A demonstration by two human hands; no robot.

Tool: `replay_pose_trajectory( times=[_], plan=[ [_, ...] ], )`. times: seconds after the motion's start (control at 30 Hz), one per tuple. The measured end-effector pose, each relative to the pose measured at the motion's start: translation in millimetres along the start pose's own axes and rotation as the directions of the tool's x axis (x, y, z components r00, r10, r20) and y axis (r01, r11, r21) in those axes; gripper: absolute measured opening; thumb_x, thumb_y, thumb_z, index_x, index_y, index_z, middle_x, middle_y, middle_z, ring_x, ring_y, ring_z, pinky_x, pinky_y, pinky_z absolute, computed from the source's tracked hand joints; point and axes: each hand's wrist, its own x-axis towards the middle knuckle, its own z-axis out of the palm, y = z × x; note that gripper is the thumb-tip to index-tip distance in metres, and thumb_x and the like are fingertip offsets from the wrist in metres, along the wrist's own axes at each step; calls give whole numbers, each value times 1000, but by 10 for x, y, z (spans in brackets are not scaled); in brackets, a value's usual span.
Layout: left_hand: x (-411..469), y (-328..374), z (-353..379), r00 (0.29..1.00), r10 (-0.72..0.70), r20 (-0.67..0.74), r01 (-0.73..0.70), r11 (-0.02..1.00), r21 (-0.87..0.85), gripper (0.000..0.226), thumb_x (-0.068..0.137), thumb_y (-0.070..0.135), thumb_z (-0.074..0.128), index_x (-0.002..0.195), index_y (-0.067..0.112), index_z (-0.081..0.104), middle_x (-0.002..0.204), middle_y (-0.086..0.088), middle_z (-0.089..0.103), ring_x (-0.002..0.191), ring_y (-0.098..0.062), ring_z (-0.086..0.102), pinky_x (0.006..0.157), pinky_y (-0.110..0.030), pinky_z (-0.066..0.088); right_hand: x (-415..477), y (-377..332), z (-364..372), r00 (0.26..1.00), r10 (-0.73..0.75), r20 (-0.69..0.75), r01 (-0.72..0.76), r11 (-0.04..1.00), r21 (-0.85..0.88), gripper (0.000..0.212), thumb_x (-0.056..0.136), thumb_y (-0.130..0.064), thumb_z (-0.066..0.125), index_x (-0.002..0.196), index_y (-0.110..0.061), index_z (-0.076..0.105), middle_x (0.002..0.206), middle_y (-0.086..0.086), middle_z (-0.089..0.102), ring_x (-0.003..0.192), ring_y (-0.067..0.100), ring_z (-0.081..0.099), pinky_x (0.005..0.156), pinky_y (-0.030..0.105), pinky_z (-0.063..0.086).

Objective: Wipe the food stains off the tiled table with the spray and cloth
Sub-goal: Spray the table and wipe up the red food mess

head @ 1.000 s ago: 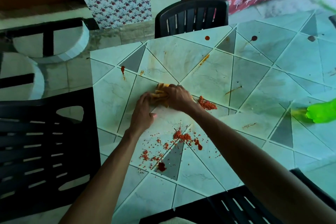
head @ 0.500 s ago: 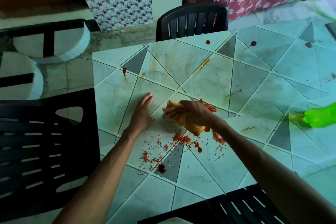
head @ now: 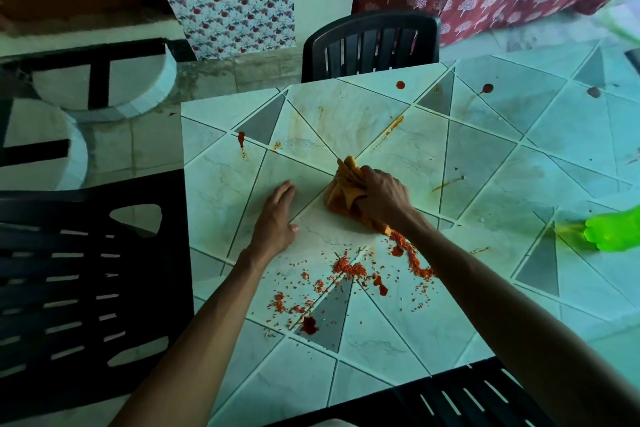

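**Cloth bunched under the right hand, mid-table**

I take the orange cloth (head: 343, 191) as my marker. It sits crumpled on the tiled table (head: 485, 149). The right hand (head: 381, 196) comes onto it from the right, fingers curled into the folds and gripping it against the tiles. One corner of the cloth pokes out past the knuckles on the far side.

Left of the cloth, near it but not touching, the left hand (head: 275, 218) lies flat on the tiles. Its fingers are straight and close together, and it holds nothing.

On my side of the cloth, red crumbs (head: 346, 269) are scattered over the tiles. A thicker trail of them runs from the cloth's near right corner alongside the right forearm. Closer to me again, a dark red blob (head: 309, 325) sits at the edge of a grey triangle tile.

Beyond the cloth and to its left I see a red drip (head: 241, 138). Beyond it to the right lies an orange streak (head: 391, 128), and further out a red dot (head: 400, 84) near the table's far edge. A thin brown streak (head: 446, 184) lies to the cloth's right.

Well to the right of the cloth, at the edge of my view, the green spray bottle (head: 613, 232) is on the table. Only part of it shows, and I cannot tell whether it stands or lies.

Three black plastic chairs surround the table. The far chair (head: 370, 45) is straight beyond the cloth, the left chair (head: 69, 270) well to its left, and the near chair (head: 467, 399) closest to me.
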Motion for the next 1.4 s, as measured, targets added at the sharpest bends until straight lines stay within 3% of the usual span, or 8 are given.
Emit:
replay_pose_trajectory(
  times=[0.13, 0.33, 0.53, 0.73, 1.0, 1.17, 1.3, 1.4],
  plan=[
    [-4, 19, -2, 1000, -2, -4, 2, 1000, -3, 92, 79, 1, 76, 155, 12, 23, 163, 3, 16, 149, -17, 18, 118, -26, 24, -228, -76, 104, 995, -103, 8, 103, 993, -61, 51, 94, -33, 64, 137, -15, 42, 106, 10, 62, 75, 24, 55, 61, 35, 48],
    [2, 23, 4, 1000, -7, -7, 7, 1000, 5, 93, 80, 2, 75, 155, 12, 22, 163, 2, 15, 149, -16, 15, 117, -25, 19, -214, -81, -226, 976, -145, -162, 173, 970, 174, 37, 95, -32, 66, 131, -27, 61, 120, 4, 71, 95, 26, 70, 72, 37, 57],
    [28, -3, 28, 999, 28, -32, -26, 998, 53, 92, 78, 2, 77, 153, 7, 25, 161, -6, 21, 148, -21, 20, 118, -23, 17, 420, 205, -749, 967, -46, -251, 89, 983, 163, 38, 91, -25, 70, 128, -22, 63, 116, 11, 70, 103, 31, 65, 78, 40, 54],
    [27, -14, 52, 998, 28, -51, -26, 999, 37, 92, 79, 2, 76, 154, 11, 24, 162, -3, 18, 148, -19, 18, 119, -26, 19, 800, 509, -636, 979, 104, -176, -64, 974, 215, 41, 95, -8, 55, 134, -19, 60, 130, 15, 63, 117, 36, 58, 84, 38, 46],
    [32, -74, -74, 1000, -2, 17, 3, 996, -87, 91, 77, 0, 77, 153, 14, 29, 160, 2, 25, 145, -15, 25, 117, -26, 27, 379, -79, -45, 988, -152, 16, 148, 977, 155, 43, 94, -2, 54, 131, -22, 61, 120, 6, 66, 101, 21, 63, 74, 28, 46],
    [91, -227, -271, 996, 60, 71, -53, 995, -86, 84, 73, -20, 64, 147, 15, 43, 154, 3, 38, 140, -7, 34, 102, 1, 22, -212, -363, 274, 924, -359, 128, 338, 927, 165, 45, 89, -1, 62, 131, -18, 63, 126, 6, 68, 110, 25, 67, 88, 39, 57],
    [95, -256, -352, 997, 66, 30, -66, 998, -19, 72, 77, -6, 74, 142, 10, 48, 146, -3, 47, 135, -16, 43, 107, -11, 25, -406, -403, 281, 872, -456, 179, 434, 889, 150, 44, 88, -3, 62, 128, -19, 65, 126, 1, 69, 114, 22, 65, 90, 43, 55],
    [-14, -356, -361, 996, 72, -52, -69, 996, 53, 62, 79, 1, 75, 137, 6, 52, 140, -8, 50, 130, -23, 45, 107, -18, 30, -331, -337, 130, 900, -421, 115, 399, 900, 175, 38, 89, -4, 65, 124, -19, 67, 120, 2, 70, 107, 20, 67, 87, 41, 57]
  ],
)
